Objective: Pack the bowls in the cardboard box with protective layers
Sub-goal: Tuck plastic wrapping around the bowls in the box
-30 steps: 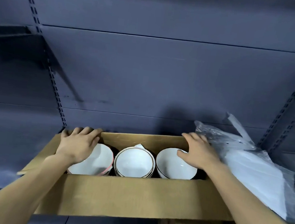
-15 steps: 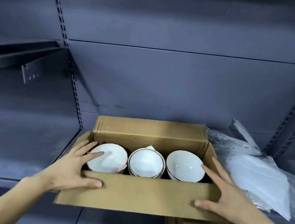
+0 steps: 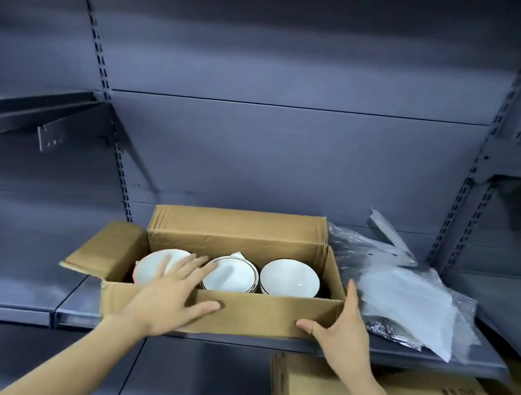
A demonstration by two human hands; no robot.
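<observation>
Cardboard box (image 3: pixel 238 312) open on the shelf (image 3: pixel 10 298), holding white bowls (image 3: pixel 290 278) three across. Left grip (image 3: pixel 171 298) spread flat over the near wall, fingers out above the leftmost bowl, thumb on the outside face, clasping nothing. Right grip (image 3: pixel 344 332) open too, palm against the right front corner. By the look of it: steadying or shifting the box, bowls uncovered on top. Next, probably a reach for the bagged sheets (image 3: pixel 410 301) just beside the box, to lay over the rims

We look from one head-worn wide camera, forward and down, close over the open brown cardboard box (image 3: pixel 258 315).
</observation>
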